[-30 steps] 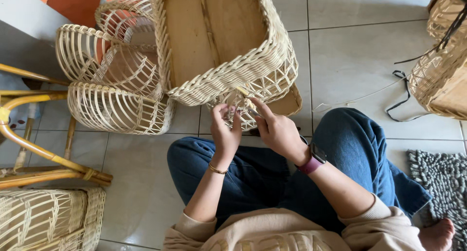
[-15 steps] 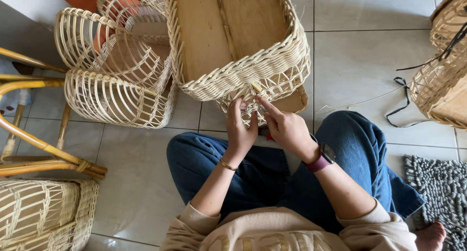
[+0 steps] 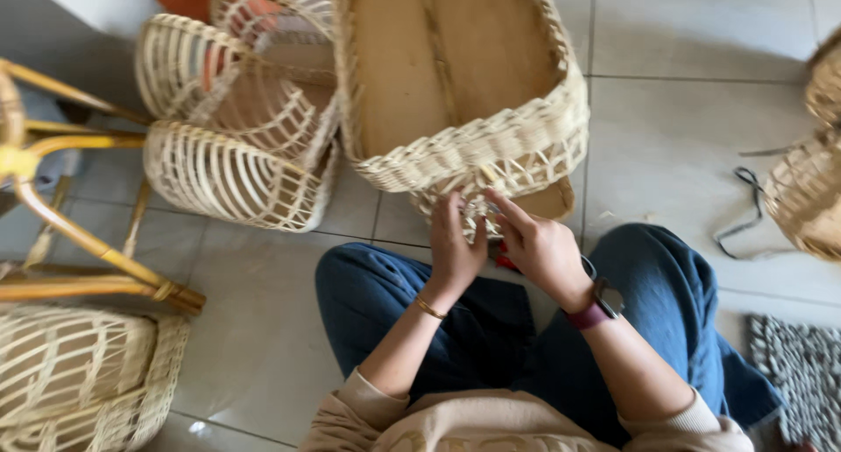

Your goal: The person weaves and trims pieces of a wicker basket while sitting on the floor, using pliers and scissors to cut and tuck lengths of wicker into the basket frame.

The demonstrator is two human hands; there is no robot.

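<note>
While the basket (image 3: 464, 110) has drifted right in our view since a second ago, our left hand (image 3: 455, 246) and right hand (image 3: 539, 250) stay at its near wall on the floor – fingers curled, pinching the weave strands – the weaving goes on

Left hand (image 3: 455, 246) raised, fingers extended, right hand (image 3: 539, 246) close beside, fingers curled, forearms converging
</note>
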